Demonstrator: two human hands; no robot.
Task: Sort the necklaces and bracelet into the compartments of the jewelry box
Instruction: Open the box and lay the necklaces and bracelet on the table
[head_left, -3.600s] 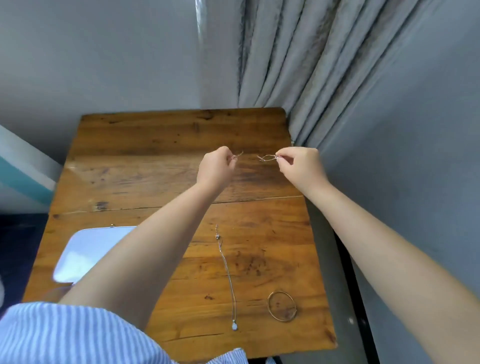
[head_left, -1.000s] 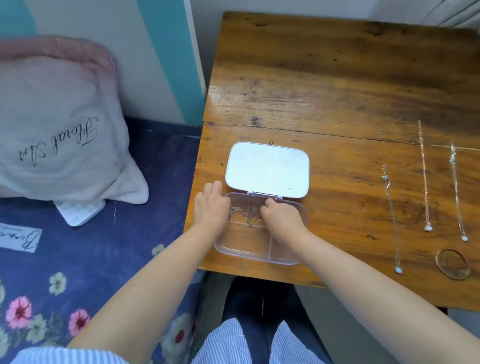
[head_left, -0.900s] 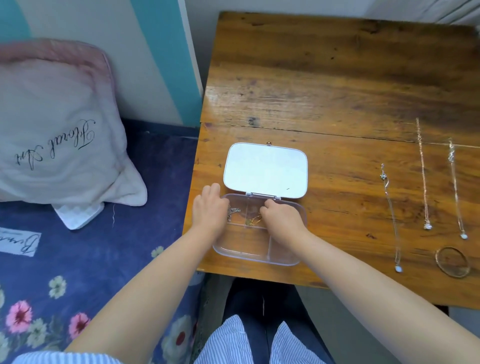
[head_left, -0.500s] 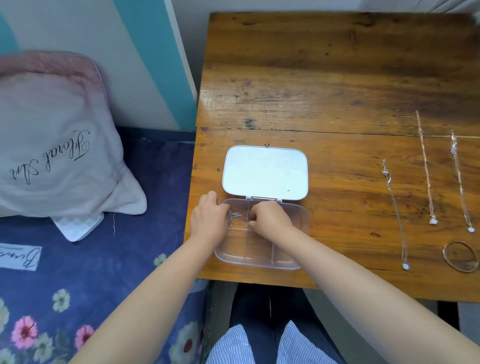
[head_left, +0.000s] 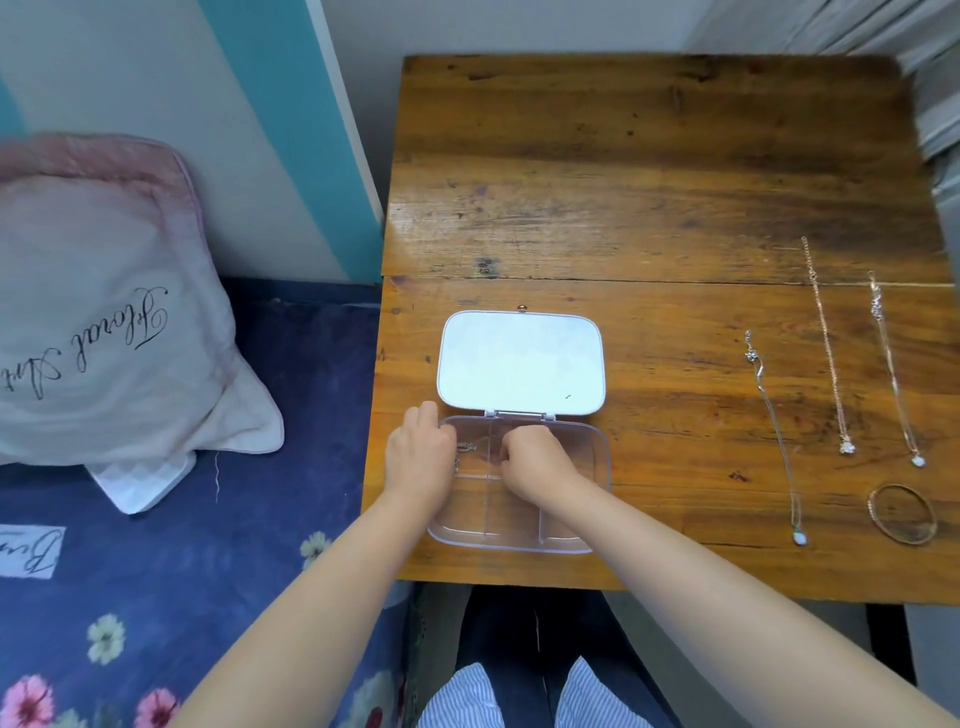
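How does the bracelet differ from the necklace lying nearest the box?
The bracelet is a closed gold ring; the necklace is a thin silvery chain stretched out straight. The necklace ends in a pale pendant at its near end, and the bracelet shows none. The bracelet sits near the table's front right corner, the necklace further left, towards the box. Both lie flat on the table, outside the box.

Both bare arms reach forward, left hand (head_left: 418, 457) and right hand (head_left: 532, 462) curled close together.

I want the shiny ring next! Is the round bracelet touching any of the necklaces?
Apart. In the head view the bracelet lies on bare table wood, with a clear gap below the nearest necklace's pendant.
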